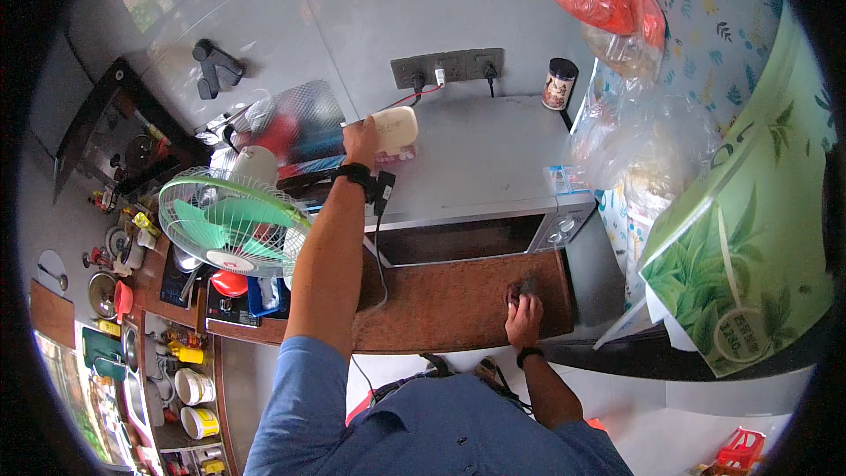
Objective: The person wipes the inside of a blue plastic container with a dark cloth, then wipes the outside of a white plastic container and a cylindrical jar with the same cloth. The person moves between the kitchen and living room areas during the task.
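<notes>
My left hand point(361, 140) reaches over the microwave oven point(476, 152) and grips the edge of a cream-coloured flat box or lid point(396, 127) that bears writing. A pink-and-white packet point(399, 154) shows just under it. Low on the brown wooden counter point(436, 304), in front of the microwave's door, my right hand point(523, 318) has its fingers bent over a small dark wad point(514, 293). What that wad is made of cannot be made out, and the fingers partly cover it.
A green electric fan point(234, 225) stands close beside my left arm. Sockets with plugs point(446, 67) line the wall, and a dark-lidded jar point(560, 84) sits at the microwave's back corner. Plastic bags point(648, 139) and a green printed sheet point(747, 244) crowd the right. A cable point(378, 258) hangs past the microwave.
</notes>
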`<state>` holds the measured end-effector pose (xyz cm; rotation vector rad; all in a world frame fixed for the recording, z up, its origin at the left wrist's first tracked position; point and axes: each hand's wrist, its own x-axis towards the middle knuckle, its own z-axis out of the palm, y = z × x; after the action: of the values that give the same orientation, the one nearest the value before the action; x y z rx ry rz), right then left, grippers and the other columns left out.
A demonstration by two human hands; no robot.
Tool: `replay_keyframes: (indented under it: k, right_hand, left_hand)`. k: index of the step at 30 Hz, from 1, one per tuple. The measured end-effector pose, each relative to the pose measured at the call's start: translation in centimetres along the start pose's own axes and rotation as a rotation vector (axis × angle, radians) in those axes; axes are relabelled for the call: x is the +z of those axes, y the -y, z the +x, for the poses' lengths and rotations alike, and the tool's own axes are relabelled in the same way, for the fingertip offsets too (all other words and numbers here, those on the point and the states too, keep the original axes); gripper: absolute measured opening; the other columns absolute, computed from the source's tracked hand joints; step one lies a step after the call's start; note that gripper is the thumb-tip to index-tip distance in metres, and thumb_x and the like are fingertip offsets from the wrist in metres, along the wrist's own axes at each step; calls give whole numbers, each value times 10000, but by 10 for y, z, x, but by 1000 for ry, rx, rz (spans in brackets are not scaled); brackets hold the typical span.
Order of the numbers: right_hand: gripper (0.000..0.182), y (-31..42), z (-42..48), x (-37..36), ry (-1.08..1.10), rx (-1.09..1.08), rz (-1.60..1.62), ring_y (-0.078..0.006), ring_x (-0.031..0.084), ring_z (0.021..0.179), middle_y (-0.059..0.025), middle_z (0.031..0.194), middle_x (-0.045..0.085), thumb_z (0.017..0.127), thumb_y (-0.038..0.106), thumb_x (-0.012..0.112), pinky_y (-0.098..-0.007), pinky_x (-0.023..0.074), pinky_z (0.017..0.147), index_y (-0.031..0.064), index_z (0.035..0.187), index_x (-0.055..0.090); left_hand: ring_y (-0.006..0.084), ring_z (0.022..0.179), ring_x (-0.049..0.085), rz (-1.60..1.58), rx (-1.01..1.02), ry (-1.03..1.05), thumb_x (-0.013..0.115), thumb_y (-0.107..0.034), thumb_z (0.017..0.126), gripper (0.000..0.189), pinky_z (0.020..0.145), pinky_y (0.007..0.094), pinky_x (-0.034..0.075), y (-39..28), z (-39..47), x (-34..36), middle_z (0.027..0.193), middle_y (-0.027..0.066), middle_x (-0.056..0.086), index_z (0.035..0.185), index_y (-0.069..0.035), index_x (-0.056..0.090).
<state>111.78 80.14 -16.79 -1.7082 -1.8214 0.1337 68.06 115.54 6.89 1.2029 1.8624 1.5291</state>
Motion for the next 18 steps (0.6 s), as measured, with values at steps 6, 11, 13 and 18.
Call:
replay_keyframes:
  k: [6, 11, 13, 18]
  right_hand:
    - [330, -12, -4, -13, 3, 145, -13, -442, 507, 1184, -235, 1242, 529, 976, 209, 612, -551, 405, 1039, -2, 1221, 547]
    - [322, -21, -7, -9, 28, 93, -36, -443, 504, 1197, -243, 1274, 528, 987, 218, 599, -556, 403, 1040, -3, 1216, 553]
    - [319, -13, -4, -9, 14, 109, -16, -447, 513, 1183, -242, 1260, 537, 999, 235, 583, -563, 412, 1023, 2, 1215, 563]
    - [360, -24, -10, -12, 8, 81, -50, -458, 528, 1181, -256, 1281, 549, 1008, 275, 566, -569, 439, 983, -2, 1238, 565]
  left_hand:
    - [420, 1138, 591, 319, 525, -295, 757, -196, 840, 472, 965, 483, 499, -141, -90, 76, 1218, 235, 620, 1250, -16, 608]
    - [424, 1202, 545, 123, 746, 226, 782, -180, 818, 666, 1019, 487, 468, -218, -131, 173, 1235, 276, 585, 1372, -1, 459]
    - [442, 1216, 563, 18, 642, 412, 809, -207, 775, 767, 1030, 474, 476, -224, -134, 226, 1238, 312, 595, 1385, 38, 413]
    - [438, 1210, 609, 127, 300, 645, 849, -259, 696, 900, 1020, 434, 503, -238, -136, 339, 1236, 343, 619, 1382, 79, 375]
